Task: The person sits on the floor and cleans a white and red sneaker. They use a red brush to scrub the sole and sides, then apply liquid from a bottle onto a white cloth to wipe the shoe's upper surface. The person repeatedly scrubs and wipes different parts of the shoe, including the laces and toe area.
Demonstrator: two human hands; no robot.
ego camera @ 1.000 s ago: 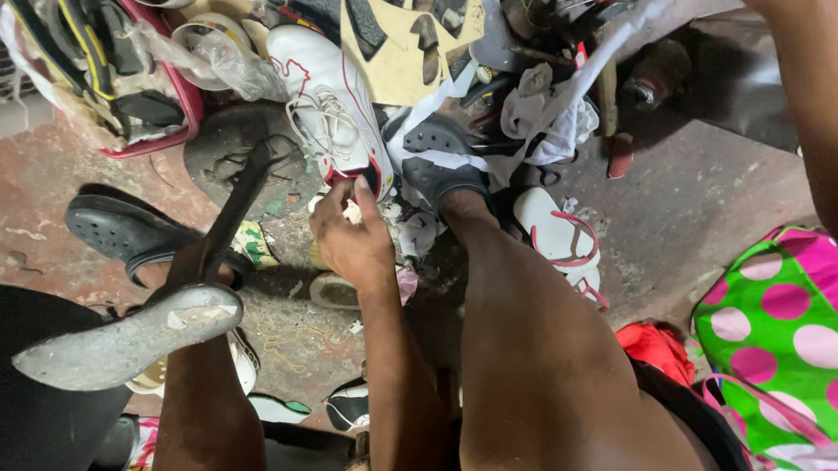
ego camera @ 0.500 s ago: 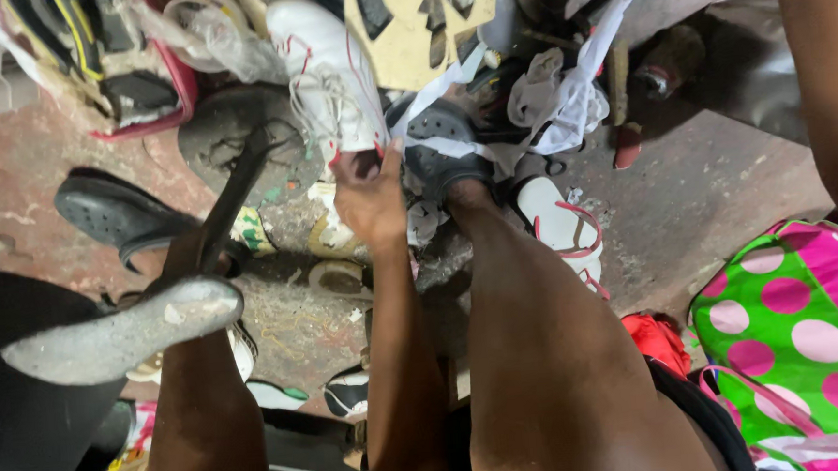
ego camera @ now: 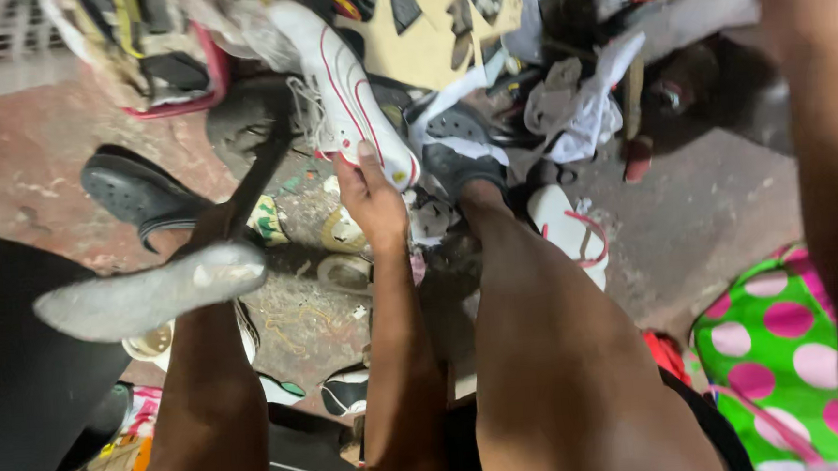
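Sneaker (ego camera: 347, 94): white w/ red stripes. Clog (ego camera: 135, 195): black; flip-flop (ego camera: 569, 236): white, pink straps. Bag (ego camera: 795, 358): bright green w/ pink and white polka dots; sole (ego camera: 151, 295) grey; floor (ego camera: 718, 207) reddish-brown, stained.

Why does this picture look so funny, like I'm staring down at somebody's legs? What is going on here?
The camera sits on a person's head and looks down, so you see their own bare legs and arms. One hand reaches forward and grips a white sneaker with red lines. The other arm is at the right edge; its hand is cut off. On the stained concrete floor lie a black rubber clog, a white flip-flop with pink straps, a grey shoe sole and a green bag with pink dots.
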